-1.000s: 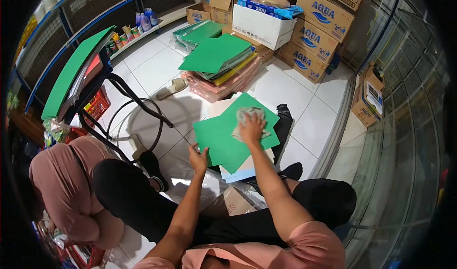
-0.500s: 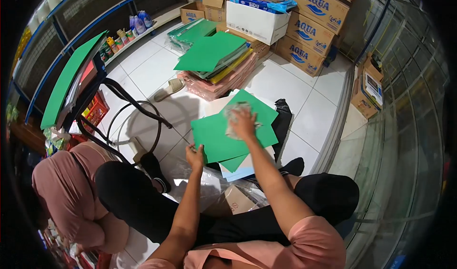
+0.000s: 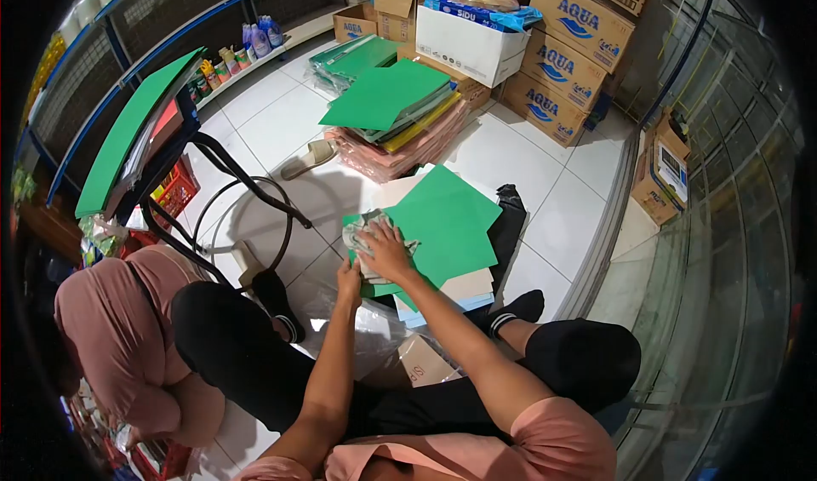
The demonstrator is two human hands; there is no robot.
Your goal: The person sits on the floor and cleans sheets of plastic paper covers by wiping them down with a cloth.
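Observation:
Green sheets (image 3: 447,226), which look like thin card, lie fanned over a pile of paler sheets (image 3: 470,285) on the floor between my legs. My right hand (image 3: 387,251) presses a crumpled whitish cloth (image 3: 368,234) onto the left part of the top green sheet. My left hand (image 3: 349,281) grips that sheet's left edge, close to the cloth; its fingertips are partly hidden under the sheet. Clear plastic wrapping (image 3: 362,332) and a brown cardboard piece (image 3: 423,363) lie just in front of me, below the pile.
Ahead stands a stack of green, yellow and pink sheets (image 3: 391,153). More green sheets rest on a black-framed chair (image 3: 247,179) at left. AQUA boxes (image 3: 553,111) are piled at the back right. Another person (image 3: 128,345) crouches at lower left. A glass case (image 3: 723,311) lines the right.
My right hand has swept the cloth from the middle of the green sheets to the left edge, beside my left hand. The top green sheet has shifted, and more of the pale sheets shows.

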